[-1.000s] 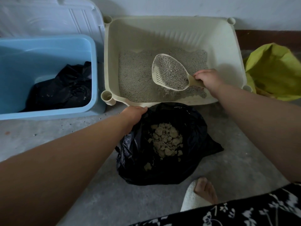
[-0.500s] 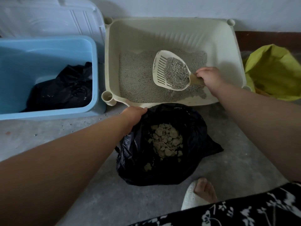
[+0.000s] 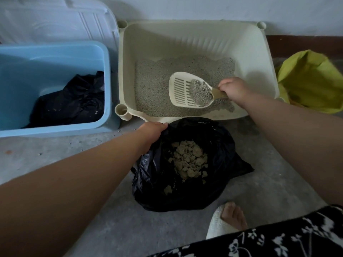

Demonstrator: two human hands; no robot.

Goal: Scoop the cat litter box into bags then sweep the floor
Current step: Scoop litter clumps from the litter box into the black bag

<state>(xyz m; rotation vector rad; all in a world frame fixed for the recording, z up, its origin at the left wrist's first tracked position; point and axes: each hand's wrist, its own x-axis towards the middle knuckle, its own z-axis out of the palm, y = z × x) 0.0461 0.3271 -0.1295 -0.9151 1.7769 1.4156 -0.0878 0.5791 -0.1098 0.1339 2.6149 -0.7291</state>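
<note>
Scoop raised over the litter, bag mouth held open

Right hand (image 3: pixel 233 89) is clenched round the tan handle of the slotted litter scoop (image 3: pixel 182 89), arm reaching forward from the lower right with the wrist over the near right part of the tray. The scoop sits roughly level above the grey litter (image 3: pixel 156 84), and a heap of granules lies at its handle end. Left hand (image 3: pixel 154 130), on an outstretched arm, grips the far rim of the black rubbish bag (image 3: pixel 220 145). The bag stands open on the concrete floor (image 3: pixel 55 156), just in front of the cream litter box (image 3: pixel 267 67). Pale clumps (image 3: pixel 189 160) are piled inside the bag. To the left of the box is a blue plastic tub (image 3: pixel 55 58) holding a crumpled black bag (image 3: pixel 74 101), with a white lid (image 3: pixel 55 21) behind it. A yellow-green bag (image 3: pixel 311 80) lies to the right of the box. A bare foot (image 3: pixel 231 214) shows near the bottom edge.
</note>
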